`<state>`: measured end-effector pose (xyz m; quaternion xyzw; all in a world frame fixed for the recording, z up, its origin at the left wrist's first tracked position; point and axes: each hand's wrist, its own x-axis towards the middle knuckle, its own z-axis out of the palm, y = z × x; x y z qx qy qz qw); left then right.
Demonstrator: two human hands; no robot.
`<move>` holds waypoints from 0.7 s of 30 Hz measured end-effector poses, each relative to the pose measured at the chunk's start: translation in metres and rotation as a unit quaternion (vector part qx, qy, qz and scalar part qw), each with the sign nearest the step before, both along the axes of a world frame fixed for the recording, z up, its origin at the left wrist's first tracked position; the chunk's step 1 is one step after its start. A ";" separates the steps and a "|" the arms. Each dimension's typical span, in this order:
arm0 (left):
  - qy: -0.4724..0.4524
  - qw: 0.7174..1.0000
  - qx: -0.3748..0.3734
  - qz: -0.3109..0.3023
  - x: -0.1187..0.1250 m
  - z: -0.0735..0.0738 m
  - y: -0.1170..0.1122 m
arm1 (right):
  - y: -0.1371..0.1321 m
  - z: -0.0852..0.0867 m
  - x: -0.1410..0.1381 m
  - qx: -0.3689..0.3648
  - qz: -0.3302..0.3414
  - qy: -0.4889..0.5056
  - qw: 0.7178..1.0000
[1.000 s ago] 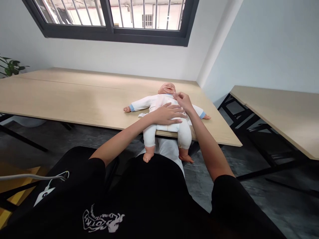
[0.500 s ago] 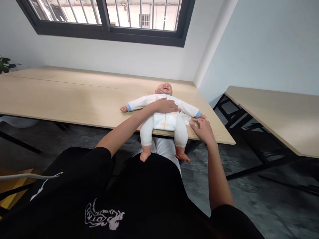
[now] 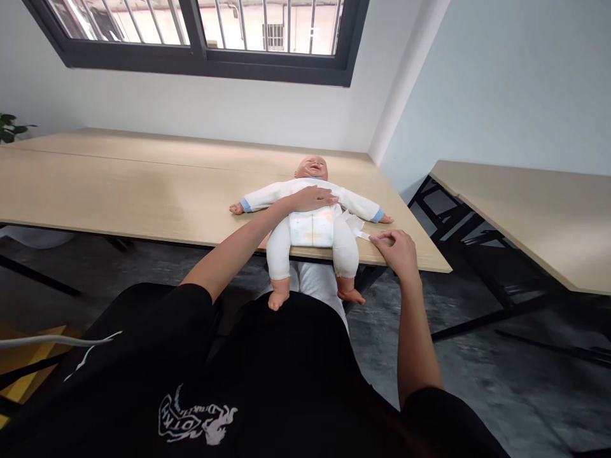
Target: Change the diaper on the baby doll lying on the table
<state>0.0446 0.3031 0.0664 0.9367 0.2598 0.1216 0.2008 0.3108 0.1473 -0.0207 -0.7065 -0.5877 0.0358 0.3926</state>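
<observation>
A baby doll (image 3: 312, 168) in a white top with blue cuffs lies on its back, its legs hanging over the table's front edge. Between its thighs the front of a white diaper (image 3: 312, 230) is folded up over the belly. My left hand (image 3: 312, 198) lies flat with fingers stretched across the doll's belly, at the diaper's upper edge. To the right of the doll, my right hand (image 3: 394, 249) pinches the end of a white diaper tab (image 3: 363, 235), which is stretched out from the diaper's side wing (image 3: 351, 220).
The doll lies on a long wooden table (image 3: 143, 191) below a barred window (image 3: 200, 38). A second table (image 3: 529, 216) stands at the right, past a gap. A plant (image 3: 12, 129) shows at the left edge, and a grey cable (image 3: 52, 340) at lower left.
My right hand has moved slightly right and now pulls the diaper tab outward. My left hand stays on the belly, shifted a little, and more of the diaper front shows.
</observation>
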 end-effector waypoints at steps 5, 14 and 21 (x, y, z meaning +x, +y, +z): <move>-0.005 1.000 -0.009 0.005 0.001 -0.001 0.000 | 0.000 0.000 -0.006 0.013 0.037 -0.028 0.999; -0.015 1.000 -0.008 0.002 0.001 -0.001 -0.001 | -0.001 0.007 -0.013 -0.013 0.048 0.019 0.999; -0.005 1.000 -0.001 0.006 0.002 0.004 -0.006 | 0.012 0.023 -0.041 0.072 0.119 0.252 0.958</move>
